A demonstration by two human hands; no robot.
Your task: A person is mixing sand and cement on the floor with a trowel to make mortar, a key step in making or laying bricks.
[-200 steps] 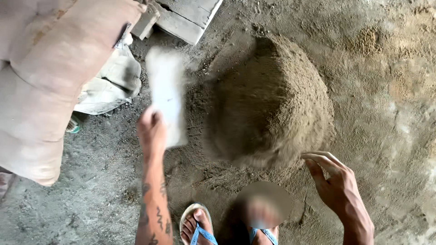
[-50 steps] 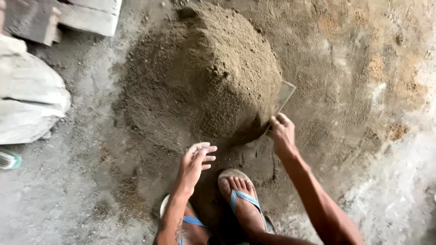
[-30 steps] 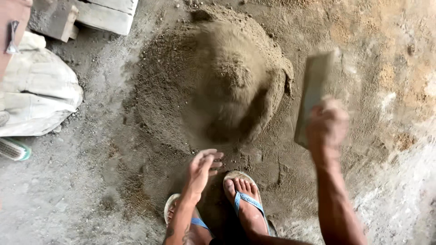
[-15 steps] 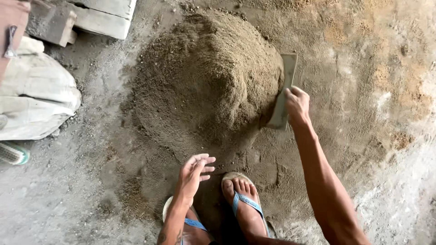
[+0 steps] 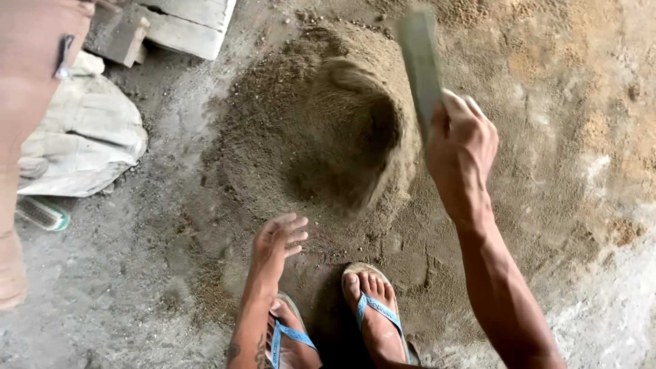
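Right hand (image 5: 463, 143) had lifted the flat board (image 5: 419, 61) off the sand pile (image 5: 321, 130), fingers wrapped round it; left hand (image 5: 277, 239) hovered, fingers spread.

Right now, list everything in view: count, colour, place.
sand mound: one, grey-brown, centre, hollowed on its right side
flat board: one, grey, blurred, raised above the mound's right edge
sack: one, off-white, left
wooden planks: a few, pale, top left
brush: one, green-edged, far left
flip-flops: two, blue-strapped, bottom centre
left hand: open, empty, above the ground near the mound
right hand: fingers gripping the board
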